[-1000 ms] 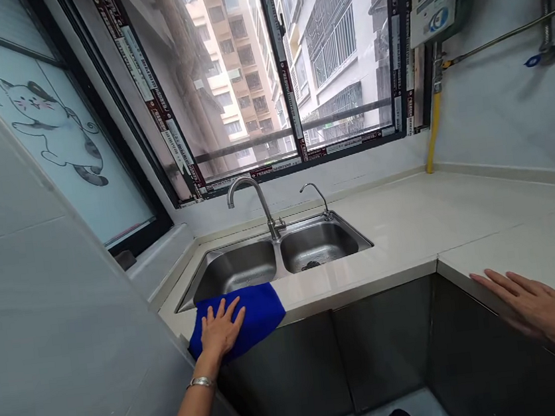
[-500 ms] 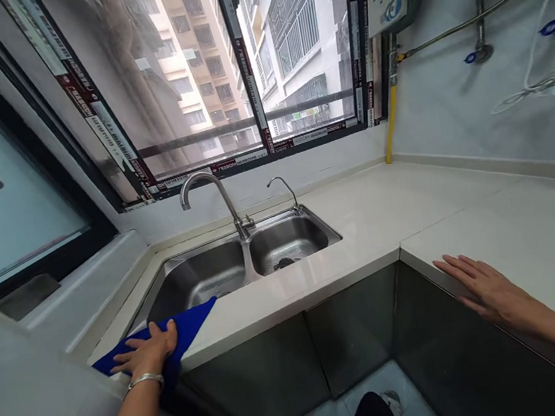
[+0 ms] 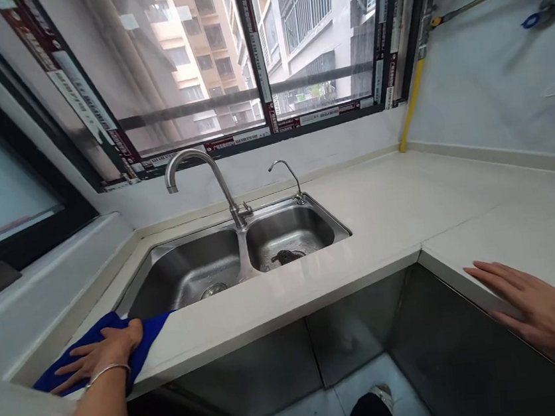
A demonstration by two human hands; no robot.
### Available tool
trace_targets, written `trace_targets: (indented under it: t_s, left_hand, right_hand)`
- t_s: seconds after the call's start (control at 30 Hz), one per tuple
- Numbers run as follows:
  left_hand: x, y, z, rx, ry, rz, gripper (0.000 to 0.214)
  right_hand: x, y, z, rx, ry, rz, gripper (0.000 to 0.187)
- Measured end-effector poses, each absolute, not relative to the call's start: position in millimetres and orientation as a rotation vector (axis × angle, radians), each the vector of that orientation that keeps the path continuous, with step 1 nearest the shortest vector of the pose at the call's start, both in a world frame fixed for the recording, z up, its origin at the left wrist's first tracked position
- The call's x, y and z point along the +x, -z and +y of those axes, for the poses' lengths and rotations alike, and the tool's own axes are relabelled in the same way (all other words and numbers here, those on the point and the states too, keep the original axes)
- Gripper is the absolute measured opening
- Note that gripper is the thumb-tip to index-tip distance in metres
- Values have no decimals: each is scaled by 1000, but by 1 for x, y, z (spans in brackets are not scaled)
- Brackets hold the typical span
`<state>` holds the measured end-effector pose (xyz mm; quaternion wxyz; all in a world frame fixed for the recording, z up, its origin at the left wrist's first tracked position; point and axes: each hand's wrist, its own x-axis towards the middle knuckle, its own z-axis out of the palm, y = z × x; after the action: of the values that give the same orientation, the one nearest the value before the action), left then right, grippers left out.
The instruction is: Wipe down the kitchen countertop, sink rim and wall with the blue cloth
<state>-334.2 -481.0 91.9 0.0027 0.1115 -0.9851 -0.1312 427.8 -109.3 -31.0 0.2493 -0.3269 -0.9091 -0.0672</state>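
Observation:
My left hand [image 3: 104, 353] lies flat with spread fingers on a blue cloth [image 3: 149, 335], pressing it against the pale countertop [image 3: 287, 295] at the near left corner of the sink. A bracelet circles that wrist. One corner of the cloth points right along the sink's front edge. My right hand [image 3: 533, 296] rests at the edge of the right-hand counter, fingers stretched out and nothing in it. Between the hands is the double steel sink [image 3: 245, 255], with a dark object [image 3: 286, 256] I cannot identify in its right basin.
A tall curved faucet [image 3: 216, 171] and a thin small tap [image 3: 294, 174] rise behind the sink. Dark cabinet doors [image 3: 255, 364] stand below the counter. A window [image 3: 182, 78] is behind, and a yellow pipe [image 3: 412, 106] runs down the wall at right.
My left hand and the blue cloth have slid left along the counter beside the sink. The view has tilted down and nearer the sink. My right hand stays at the counter edge.

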Motion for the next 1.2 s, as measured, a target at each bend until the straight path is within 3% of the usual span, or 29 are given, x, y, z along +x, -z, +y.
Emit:
trace_targets:
  t_s: [0.27, 0.6, 0.87, 1.2]
  left_hand:
    - [-298, -88, -481, 129, 575, -3101, 95]
    - [-190, -81, -463, -529, 268, -3061, 85]
    - [-102, -62, -440, -766, 382, -2719, 93]
    - [-49, -41, -370, -1417, 94, -2241, 75]
  right_hand:
    - [419, 25, -120, -976, 229, -2499, 66]
    - [406, 11, -126, -1012, 252, -2518, 74]
    - [399, -3, -134, -988, 307, -2523, 89]
    - [395, -15, -139, -1081, 224, -2542, 78]
